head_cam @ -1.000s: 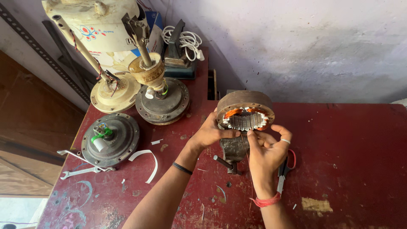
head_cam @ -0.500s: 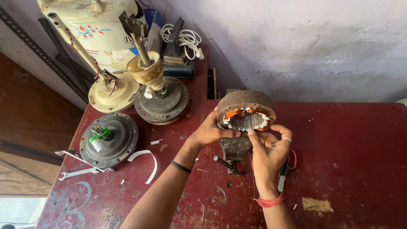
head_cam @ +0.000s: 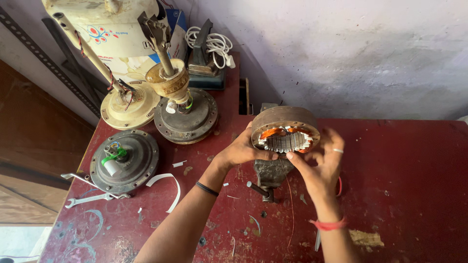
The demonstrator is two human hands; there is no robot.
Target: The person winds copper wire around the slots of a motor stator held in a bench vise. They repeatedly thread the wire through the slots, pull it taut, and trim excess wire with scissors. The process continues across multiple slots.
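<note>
A round motor stator with a brown steel shell and orange copper windings sits on a small grey bench vise on the red table. My left hand grips the stator's left rim, thumb across its front edge. My right hand is at the stator's front right, index fingertip touching the slotted core, the other fingers spread. It wears a ring, and a red band circles the wrist. A black band is on my left wrist.
At the left lie a dark fan motor housing with green and white wires, two wrenches and white paper strips. Behind stand a motor with a shaft, a cream fan base and a white cable coil.
My right hand has opened its fingers and shifted a little up and right along the stator's front. The left hand keeps its grip on the rim.
</note>
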